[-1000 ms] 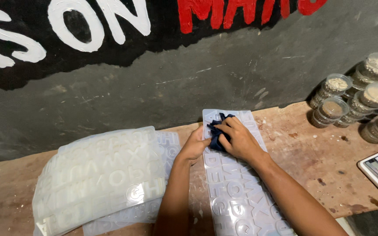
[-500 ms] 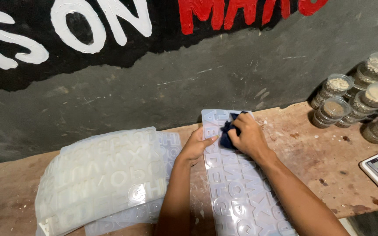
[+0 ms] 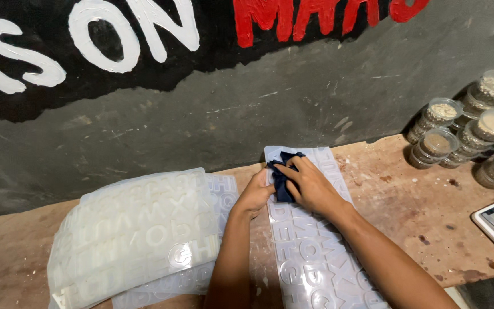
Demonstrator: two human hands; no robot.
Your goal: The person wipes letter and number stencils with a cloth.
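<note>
— Where are my hands?
— My left hand (image 3: 257, 194) pins the near letter mould (image 3: 310, 252) to the bench (image 3: 407, 212); my right hand (image 3: 311, 186) has its fingers clamped on a dark cloth (image 3: 283, 180) at the far end.
— What's left?
— The left stack of moulds (image 3: 132, 234) looks untouched.
</note>
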